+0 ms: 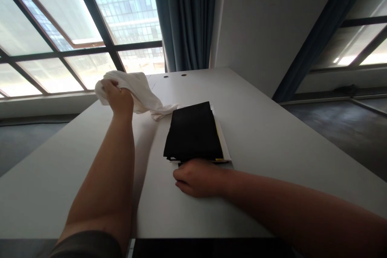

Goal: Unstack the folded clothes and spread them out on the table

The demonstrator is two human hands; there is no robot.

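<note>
My left hand (118,97) is raised at the left and closed on a bunched white cloth (137,88). The cloth's loose end trails rightward over the tabletop to the far-left corner of a flat black stack (195,131). White and yellow layers show along the right and near edges of that stack; whether it is folded fabric or folders I cannot tell. At its near edge rests my right hand (196,177), fingers curled in. A small dark strip shows between this hand and the stack, and what the fingers hold is hidden.
The white table (256,157) stretches away from me, with two round holes near its far end. Beyond it hangs a blue curtain (187,20) beside large windows (133,8). A grey wall (266,20) stands at the back right.
</note>
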